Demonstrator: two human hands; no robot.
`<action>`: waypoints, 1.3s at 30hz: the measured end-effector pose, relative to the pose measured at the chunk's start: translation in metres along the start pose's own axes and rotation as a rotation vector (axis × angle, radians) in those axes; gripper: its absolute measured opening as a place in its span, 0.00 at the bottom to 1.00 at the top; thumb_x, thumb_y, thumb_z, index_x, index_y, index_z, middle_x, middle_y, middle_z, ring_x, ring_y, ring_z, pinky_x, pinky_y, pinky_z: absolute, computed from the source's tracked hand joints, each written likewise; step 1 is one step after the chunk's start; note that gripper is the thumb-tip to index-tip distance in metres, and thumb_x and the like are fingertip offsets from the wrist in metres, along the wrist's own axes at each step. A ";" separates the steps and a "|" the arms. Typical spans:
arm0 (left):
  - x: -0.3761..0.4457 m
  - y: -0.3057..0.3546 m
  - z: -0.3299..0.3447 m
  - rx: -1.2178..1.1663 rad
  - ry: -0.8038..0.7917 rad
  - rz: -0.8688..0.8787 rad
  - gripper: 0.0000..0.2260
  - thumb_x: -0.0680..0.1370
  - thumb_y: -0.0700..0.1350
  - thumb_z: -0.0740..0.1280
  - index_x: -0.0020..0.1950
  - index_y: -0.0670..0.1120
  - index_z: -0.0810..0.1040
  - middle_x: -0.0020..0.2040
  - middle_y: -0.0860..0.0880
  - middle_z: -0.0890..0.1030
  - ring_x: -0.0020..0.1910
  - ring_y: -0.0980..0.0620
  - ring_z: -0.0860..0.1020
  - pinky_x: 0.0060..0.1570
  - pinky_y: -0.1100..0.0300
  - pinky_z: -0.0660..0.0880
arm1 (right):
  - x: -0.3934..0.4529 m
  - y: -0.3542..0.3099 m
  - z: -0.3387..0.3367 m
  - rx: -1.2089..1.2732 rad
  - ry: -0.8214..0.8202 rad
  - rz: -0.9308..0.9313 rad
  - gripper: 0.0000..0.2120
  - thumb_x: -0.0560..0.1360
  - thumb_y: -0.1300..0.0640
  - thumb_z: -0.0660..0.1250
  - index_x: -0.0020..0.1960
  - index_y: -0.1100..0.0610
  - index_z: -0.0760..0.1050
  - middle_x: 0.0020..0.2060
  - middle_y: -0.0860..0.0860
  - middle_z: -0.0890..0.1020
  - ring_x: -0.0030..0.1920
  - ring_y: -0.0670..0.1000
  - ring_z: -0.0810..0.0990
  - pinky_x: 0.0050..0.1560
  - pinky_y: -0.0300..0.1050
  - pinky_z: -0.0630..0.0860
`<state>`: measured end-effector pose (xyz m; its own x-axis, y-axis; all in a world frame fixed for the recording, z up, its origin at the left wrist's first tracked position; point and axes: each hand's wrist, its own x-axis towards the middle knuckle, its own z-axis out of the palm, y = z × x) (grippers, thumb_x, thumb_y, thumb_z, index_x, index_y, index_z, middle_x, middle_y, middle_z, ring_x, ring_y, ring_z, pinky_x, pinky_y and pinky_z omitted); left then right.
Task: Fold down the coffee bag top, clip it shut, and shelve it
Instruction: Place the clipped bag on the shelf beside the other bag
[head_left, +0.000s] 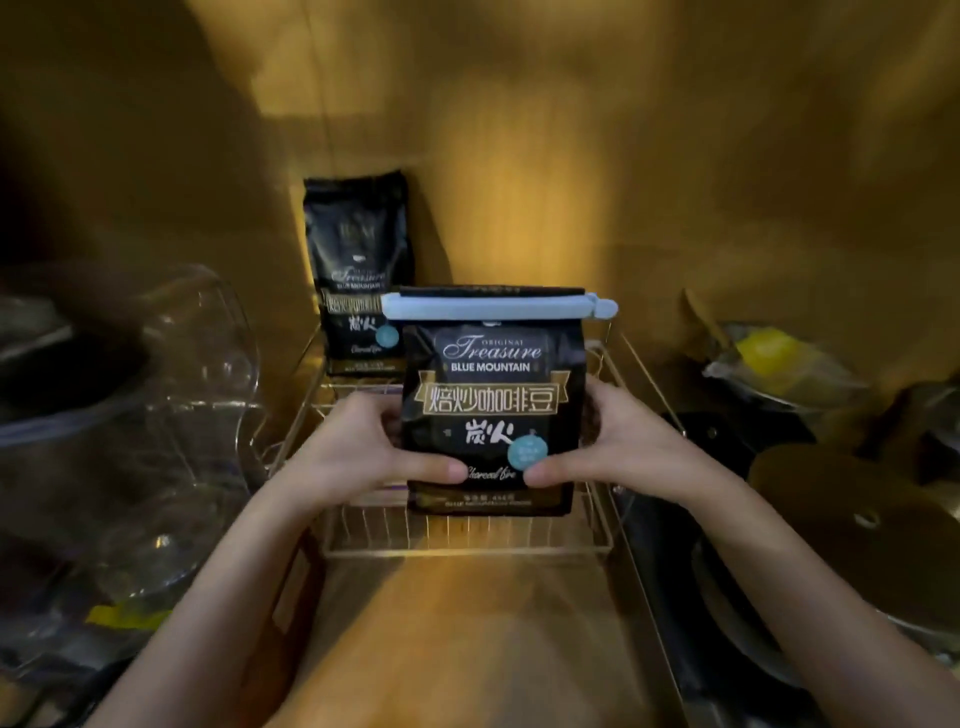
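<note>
Both hands, left hand (363, 457) and right hand (613, 447), gripping clipped coffee bag (493, 415); shelving step, needs setting into wire basket (467, 545).

Two bare forearms enter from the lower edge of the view, one on either side of the coffee bag (493, 415). No sleeve, cuff or glove covers either arm along its visible length.

The left hand (358, 452), to the left of the bag, shows a short, rounded thumbnail. The right hand (618, 441), to the right of the bag, shows the same short nail form.

Neither hand appears to carry a ring, and neither wrist a band or watch, although dim lighting and blur near the frame edges limit certainty.
</note>
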<state>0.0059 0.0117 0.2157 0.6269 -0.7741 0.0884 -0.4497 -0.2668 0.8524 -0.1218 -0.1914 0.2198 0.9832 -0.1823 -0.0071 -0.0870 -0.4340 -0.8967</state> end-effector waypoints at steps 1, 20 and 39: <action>0.007 0.007 -0.006 -0.017 0.013 0.013 0.27 0.53 0.53 0.76 0.51 0.49 0.77 0.48 0.52 0.83 0.47 0.59 0.80 0.44 0.62 0.76 | 0.007 -0.007 -0.005 0.002 0.041 -0.021 0.39 0.54 0.52 0.80 0.61 0.49 0.68 0.55 0.45 0.79 0.55 0.43 0.78 0.56 0.45 0.77; 0.145 -0.038 0.012 -0.025 0.581 0.108 0.18 0.68 0.45 0.73 0.56 0.47 0.76 0.47 0.53 0.81 0.43 0.60 0.79 0.44 0.73 0.75 | 0.155 0.033 -0.021 0.386 0.442 -0.093 0.31 0.63 0.66 0.76 0.60 0.54 0.67 0.49 0.48 0.79 0.52 0.50 0.80 0.42 0.36 0.78; 0.170 -0.086 0.054 0.446 0.544 0.239 0.36 0.71 0.31 0.66 0.72 0.37 0.47 0.73 0.35 0.45 0.73 0.43 0.44 0.70 0.64 0.40 | 0.187 0.089 -0.002 0.335 0.362 -0.015 0.24 0.67 0.62 0.73 0.58 0.50 0.68 0.51 0.48 0.80 0.54 0.48 0.79 0.54 0.49 0.78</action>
<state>0.1170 -0.1282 0.1299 0.6541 -0.4774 0.5867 -0.7563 -0.4246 0.4977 0.0544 -0.2655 0.1396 0.8599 -0.4988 0.1083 0.0419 -0.1425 -0.9889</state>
